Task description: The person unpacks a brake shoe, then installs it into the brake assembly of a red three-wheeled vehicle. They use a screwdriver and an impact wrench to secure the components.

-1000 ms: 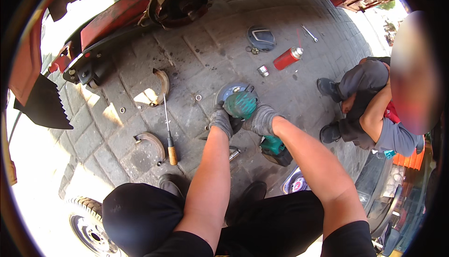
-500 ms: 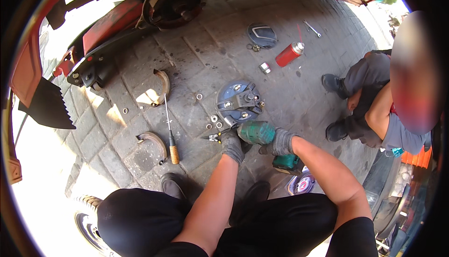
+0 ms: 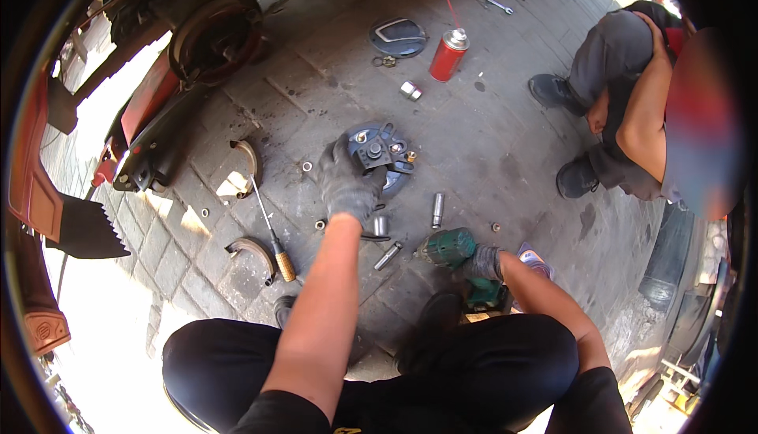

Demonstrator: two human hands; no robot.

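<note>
In the centre a blue, round wheel hub point(image 3: 393, 183) lies on the paving. Over it sits a dark hub puller point(image 3: 377, 154) with slotted arms and a central bolt. My left hand point(image 3: 348, 181), in a grey glove, is closed on the puller's left side; the fingertips are partly hidden. My right hand point(image 3: 483, 263), also gloved, grips the handle of a green cordless impact wrench point(image 3: 447, 248), held low to the right, away from the hub. Near it lie one long socket point(image 3: 438, 210) and another socket point(image 3: 388, 256). A short metal cylinder point(image 3: 380, 225) stands beside my left wrist.
Left lie a wood-handled screwdriver point(image 3: 283, 262) and curved brake shoes point(image 3: 251, 255). Farther off are a red spray can point(image 3: 450, 56), a dark round cap point(image 3: 398, 37) and a spanner point(image 3: 493, 3). A person point(image 3: 632, 102) crouches at right; a vehicle's axle end point(image 3: 215, 39) stands upper left.
My left hand has gone from the impact wrench's nose to the puller, which has turned on the hub. The impact wrench has drawn away from the hub. My view has shifted.
</note>
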